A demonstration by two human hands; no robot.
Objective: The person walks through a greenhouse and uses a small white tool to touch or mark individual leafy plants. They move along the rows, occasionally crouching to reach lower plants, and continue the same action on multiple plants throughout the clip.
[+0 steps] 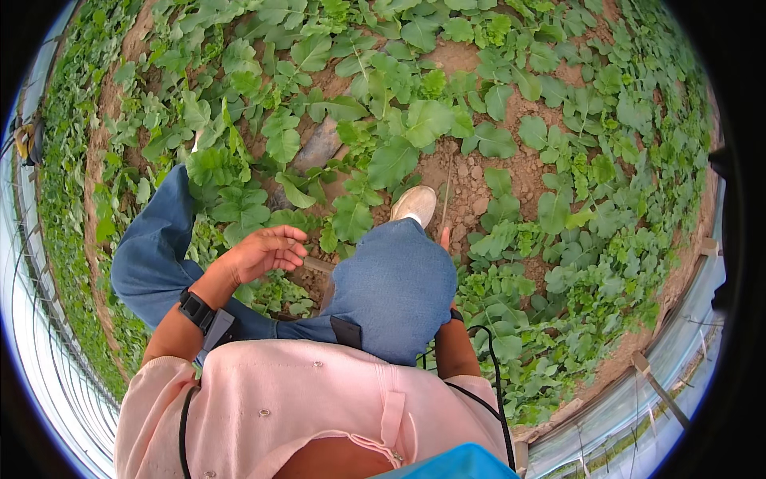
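My left hand (270,254) is raised beside the bent knee, palm turned inward. Its fingers are half curled and hold nothing. Below its fingertips a piece of wood (319,264), possibly a tool handle, runs behind the jeans knee (395,281). That knee covers most of my right hand (445,238); only a finger shows past its edge. A thin tan stick or stem (447,185) rises over the soil from that finger, and whether the hand holds it is hidden. Leafy green plants, probably radish (389,161), grow before me.
A light shoe (414,203) stands on the crumbly soil (473,185). Dark plastic film or pipe (317,143) lies among the leaves. Plastic-sheeted greenhouse walls (664,389) curve along both sides, with a wooden post (661,389) at the right. A black cord (494,353) hangs by my right arm.
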